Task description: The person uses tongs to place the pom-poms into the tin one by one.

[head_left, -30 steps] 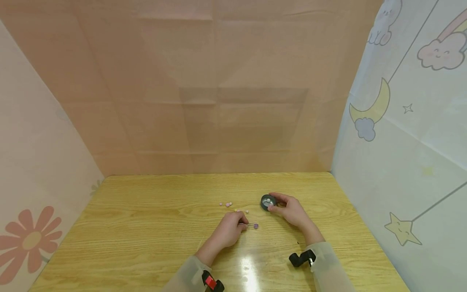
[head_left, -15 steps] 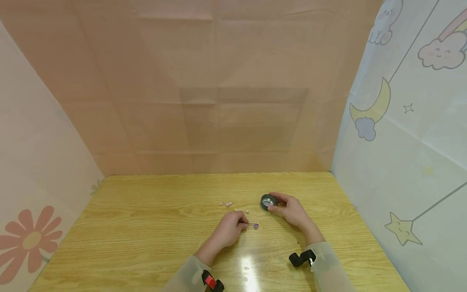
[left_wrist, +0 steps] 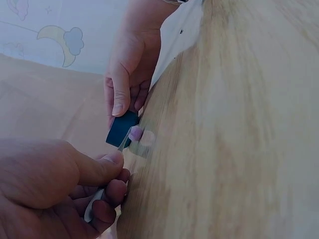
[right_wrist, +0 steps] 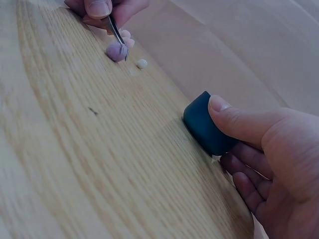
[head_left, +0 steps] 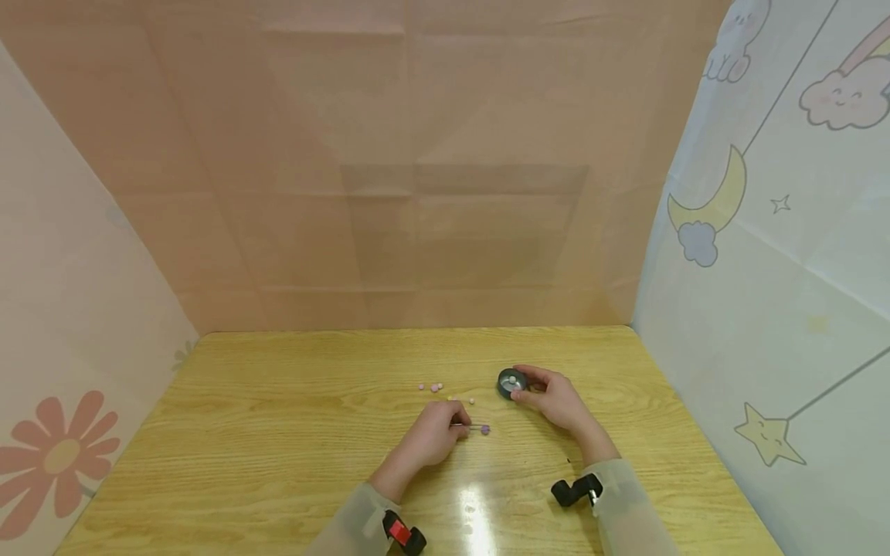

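My left hand [head_left: 431,434] pinches metal tweezers [right_wrist: 116,33] between thumb and fingers. Their tips touch a purple ball [right_wrist: 115,52] low over the table or on it; I cannot tell whether they grip it. Farther right, my right hand [head_left: 556,398] holds a small dark green round dish [right_wrist: 203,125] by its side, thumb on one face and fingers behind. The dish looks tilted toward me in the head view, with a white ball [head_left: 512,379] inside it. A pale ball [right_wrist: 142,63] lies on the table between the purple ball and the dish.
Several small pink and white balls [head_left: 435,388] lie beyond my left hand, with a yellow one [head_left: 450,399] close to its knuckles. A tiny dark speck [head_left: 568,461] marks the wooden table [head_left: 292,432] near my right wrist. Cloth walls enclose the back and sides.
The purple ball and tweezer tips have shifted very slightly left. My right hand and the dish stay essentially where they were.
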The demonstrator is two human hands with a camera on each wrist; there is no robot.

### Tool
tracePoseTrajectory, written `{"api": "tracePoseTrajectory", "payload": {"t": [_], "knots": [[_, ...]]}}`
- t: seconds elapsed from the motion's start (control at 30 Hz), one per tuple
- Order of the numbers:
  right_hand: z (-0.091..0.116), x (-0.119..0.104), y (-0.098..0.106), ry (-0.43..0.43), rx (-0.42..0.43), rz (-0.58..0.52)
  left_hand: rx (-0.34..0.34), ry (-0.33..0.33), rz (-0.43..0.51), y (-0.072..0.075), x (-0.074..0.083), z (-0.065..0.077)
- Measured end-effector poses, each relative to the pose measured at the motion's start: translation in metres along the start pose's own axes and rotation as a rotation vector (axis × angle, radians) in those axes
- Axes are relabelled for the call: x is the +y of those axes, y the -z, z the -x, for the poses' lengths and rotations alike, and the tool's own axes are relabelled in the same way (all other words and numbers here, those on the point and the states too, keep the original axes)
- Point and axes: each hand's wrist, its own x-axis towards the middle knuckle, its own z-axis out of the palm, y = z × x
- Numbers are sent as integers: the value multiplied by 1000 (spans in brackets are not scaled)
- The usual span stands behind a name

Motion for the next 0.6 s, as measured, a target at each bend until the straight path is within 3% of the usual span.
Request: {"api": "tracePoseTrajectory", "payload": {"t": [0.6], "knots": [[0, 1, 0, 5, 5, 16, 23, 31, 28, -2, -1, -1]]}}
